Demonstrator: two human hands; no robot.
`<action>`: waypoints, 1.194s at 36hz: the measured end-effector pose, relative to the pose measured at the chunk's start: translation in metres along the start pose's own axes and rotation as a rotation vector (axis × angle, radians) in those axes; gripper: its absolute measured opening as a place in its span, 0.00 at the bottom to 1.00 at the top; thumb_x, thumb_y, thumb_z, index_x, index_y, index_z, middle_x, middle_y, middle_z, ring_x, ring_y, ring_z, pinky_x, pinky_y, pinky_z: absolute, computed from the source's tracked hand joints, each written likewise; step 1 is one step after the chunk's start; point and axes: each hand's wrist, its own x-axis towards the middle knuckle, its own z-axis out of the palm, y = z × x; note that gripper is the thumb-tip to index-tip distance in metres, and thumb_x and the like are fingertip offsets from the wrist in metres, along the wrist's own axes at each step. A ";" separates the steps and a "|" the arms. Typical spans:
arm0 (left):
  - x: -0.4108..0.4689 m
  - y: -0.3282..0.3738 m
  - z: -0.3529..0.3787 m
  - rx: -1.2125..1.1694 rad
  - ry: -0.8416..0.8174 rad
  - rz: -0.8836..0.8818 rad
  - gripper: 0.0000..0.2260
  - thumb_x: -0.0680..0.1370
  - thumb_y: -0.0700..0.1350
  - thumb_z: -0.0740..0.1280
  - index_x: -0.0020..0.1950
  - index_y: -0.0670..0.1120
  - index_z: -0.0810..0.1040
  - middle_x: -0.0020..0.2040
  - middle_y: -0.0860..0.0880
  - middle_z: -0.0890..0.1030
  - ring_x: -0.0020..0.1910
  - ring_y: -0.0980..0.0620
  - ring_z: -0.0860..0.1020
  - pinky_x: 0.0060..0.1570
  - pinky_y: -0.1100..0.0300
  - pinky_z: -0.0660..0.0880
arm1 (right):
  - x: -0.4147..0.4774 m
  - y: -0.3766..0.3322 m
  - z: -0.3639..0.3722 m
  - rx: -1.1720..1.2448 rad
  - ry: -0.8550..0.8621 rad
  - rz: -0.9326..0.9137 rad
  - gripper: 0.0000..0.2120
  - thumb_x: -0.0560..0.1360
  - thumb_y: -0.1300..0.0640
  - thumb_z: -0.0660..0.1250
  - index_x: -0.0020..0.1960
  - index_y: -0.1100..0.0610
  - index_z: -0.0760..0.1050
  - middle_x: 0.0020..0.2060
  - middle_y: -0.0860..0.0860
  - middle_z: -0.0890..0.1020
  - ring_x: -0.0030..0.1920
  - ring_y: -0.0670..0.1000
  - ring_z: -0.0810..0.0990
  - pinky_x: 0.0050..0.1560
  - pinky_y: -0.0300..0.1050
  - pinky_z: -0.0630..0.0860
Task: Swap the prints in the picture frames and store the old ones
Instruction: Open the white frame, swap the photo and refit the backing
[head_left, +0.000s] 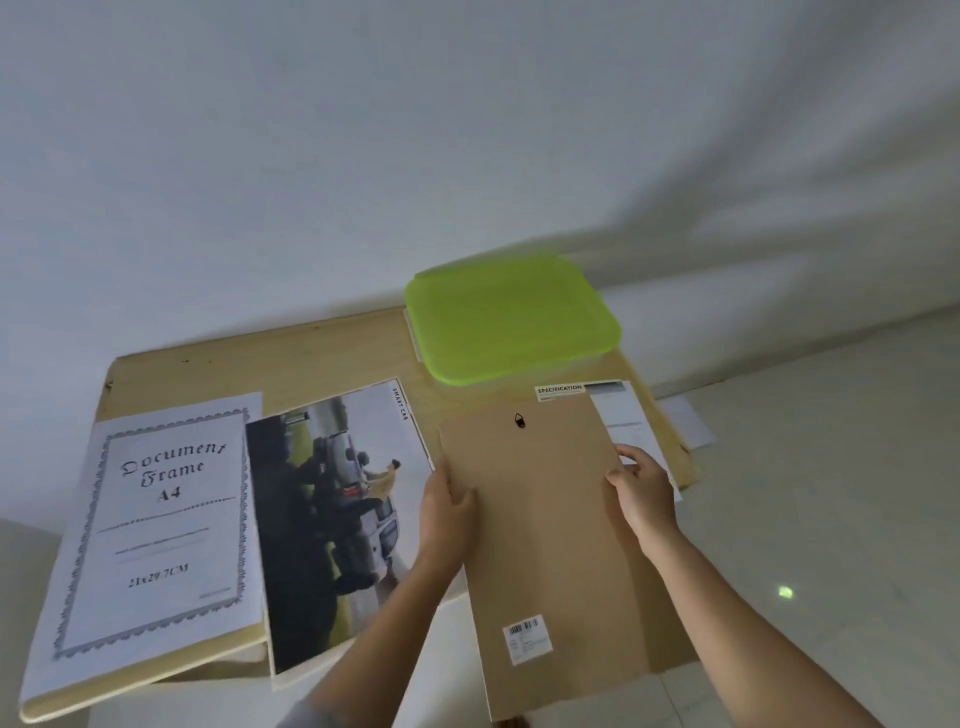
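The left hand (449, 504) and right hand (641, 493) each grip a long edge of the backing board (545, 540) between them, so I'd lower it flat and square (hanger (519, 421) up) over the specification sheet (621, 413) showing just beyond the right fingers.

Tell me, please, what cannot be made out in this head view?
All in the head view:
Specification sheet: mostly covered by the backing board.
Whatever sits under the green lid: hidden by the lid, which is also blurred.
Barcode label: its text is too small to read.
Fingers of the left hand: mostly behind the board's edge.
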 end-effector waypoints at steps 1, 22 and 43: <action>0.000 -0.002 0.003 0.038 -0.012 -0.013 0.27 0.78 0.38 0.59 0.75 0.45 0.55 0.72 0.46 0.65 0.68 0.48 0.67 0.65 0.54 0.66 | 0.003 0.003 0.000 -0.002 -0.004 0.001 0.14 0.75 0.65 0.60 0.58 0.56 0.74 0.43 0.52 0.79 0.45 0.54 0.77 0.41 0.44 0.71; 0.002 -0.038 0.022 0.516 0.057 0.052 0.26 0.81 0.46 0.56 0.75 0.39 0.51 0.77 0.43 0.44 0.76 0.46 0.48 0.71 0.55 0.53 | 0.021 0.011 0.038 0.014 -0.102 -0.055 0.15 0.76 0.65 0.60 0.63 0.59 0.71 0.57 0.55 0.77 0.51 0.49 0.74 0.49 0.40 0.68; 0.011 -0.069 0.030 0.827 0.084 0.118 0.45 0.67 0.69 0.34 0.76 0.42 0.40 0.76 0.43 0.38 0.73 0.47 0.33 0.71 0.53 0.36 | 0.032 0.054 0.036 -0.316 -0.237 -0.487 0.18 0.78 0.65 0.59 0.67 0.60 0.69 0.58 0.55 0.78 0.59 0.52 0.76 0.60 0.35 0.67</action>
